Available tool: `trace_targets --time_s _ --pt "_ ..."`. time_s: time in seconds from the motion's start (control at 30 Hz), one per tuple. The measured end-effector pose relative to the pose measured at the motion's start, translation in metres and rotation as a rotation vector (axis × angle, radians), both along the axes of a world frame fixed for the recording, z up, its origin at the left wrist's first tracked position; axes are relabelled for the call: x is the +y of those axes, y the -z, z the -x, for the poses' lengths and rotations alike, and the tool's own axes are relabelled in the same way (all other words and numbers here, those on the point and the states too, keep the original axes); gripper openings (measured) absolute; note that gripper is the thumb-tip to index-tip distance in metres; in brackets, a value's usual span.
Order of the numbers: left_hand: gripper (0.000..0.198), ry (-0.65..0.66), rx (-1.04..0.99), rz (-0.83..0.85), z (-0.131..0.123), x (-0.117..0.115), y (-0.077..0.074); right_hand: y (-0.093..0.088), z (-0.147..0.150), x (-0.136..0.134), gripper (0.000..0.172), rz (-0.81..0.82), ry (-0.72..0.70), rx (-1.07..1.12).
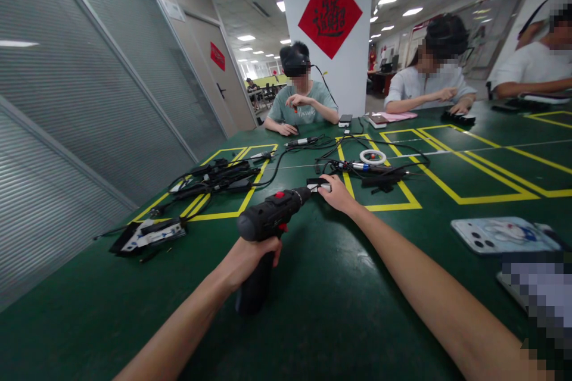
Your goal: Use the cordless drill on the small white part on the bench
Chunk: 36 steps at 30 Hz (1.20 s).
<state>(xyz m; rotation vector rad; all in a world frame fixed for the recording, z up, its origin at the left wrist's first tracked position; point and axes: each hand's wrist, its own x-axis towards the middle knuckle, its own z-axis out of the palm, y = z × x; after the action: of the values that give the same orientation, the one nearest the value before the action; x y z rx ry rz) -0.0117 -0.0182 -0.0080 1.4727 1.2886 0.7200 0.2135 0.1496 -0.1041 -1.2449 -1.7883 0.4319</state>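
My left hand [261, 250] is wrapped round the grip of a black cordless drill [272, 214] with red buttons. The drill points away and to the right, and its chuck end meets a small black and white piece [318, 184]. That piece is in the closed fingers of my right hand [335, 191], just above or on the green table. What kind of part it is cannot be made out. Whether a bit sits in the chuck is hidden at this angle.
Tangled black cables [223, 178] lie left inside yellow tape. Near them is a black and white part [149, 235]. A soldering-iron-like tool [361, 166] and a white tape roll [372, 157] lie beyond my right hand. A phone [504, 235] rests at right. Several people sit across the table.
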Motion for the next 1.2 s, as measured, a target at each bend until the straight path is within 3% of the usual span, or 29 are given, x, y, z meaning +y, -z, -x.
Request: trace_targets --time_s 0.57,0.77,1.03,1.2 --pt "0.033 -0.023 -0.01 0.012 -0.004 0.002 -0.002 -0.001 0.0 0.0 0.037 -0.004 -0.005 0.0" --pt "0.026 0.006 0.018 0.016 -0.01 0.001 -0.008 0.001 0.0 0.003 0.038 -0.011 -0.007 -0.013" --pt "0.027 -0.017 0.006 0.024 -0.003 0.005 0.008 0.001 -0.001 0.003 0.04 0.003 -0.005 -0.015" --pt "0.027 0.005 -0.048 -0.005 -0.008 0.003 -0.001 0.0 -0.001 0.003 0.039 0.008 -0.008 -0.017"
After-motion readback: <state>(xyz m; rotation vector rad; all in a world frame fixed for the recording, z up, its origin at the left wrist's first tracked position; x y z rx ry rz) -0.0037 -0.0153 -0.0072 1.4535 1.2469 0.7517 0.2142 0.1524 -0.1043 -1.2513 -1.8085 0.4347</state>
